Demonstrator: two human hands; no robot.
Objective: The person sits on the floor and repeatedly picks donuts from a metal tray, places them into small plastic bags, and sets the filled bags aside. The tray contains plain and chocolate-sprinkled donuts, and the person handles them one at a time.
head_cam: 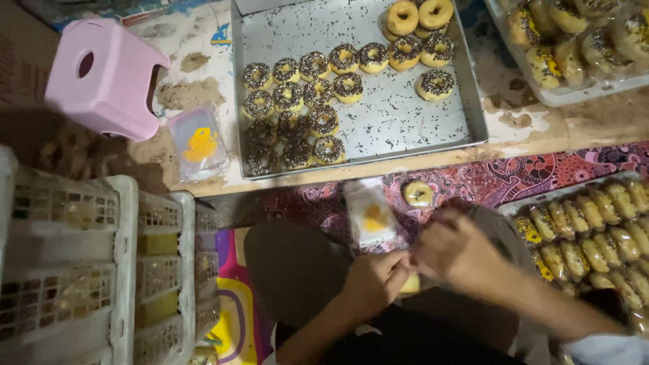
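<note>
A seated person is holding both hands together over the lap, the left hand (374, 278) and right hand (454, 251) pinching a small yellowish item between them; blur is hiding whether the fingers are clamped fully on it. A clear bag (368, 215) and a plain doughnut (418, 193) are lying on the patterned mat (541, 172) just ahead. Beyond, sprinkled doughnuts (297, 101) are sitting in a metal tray (405, 128). Wrapped doughnuts (595, 236) are filling a tray at right; a pink stool (105, 78) and white crates (101, 270) are standing at left.
</note>
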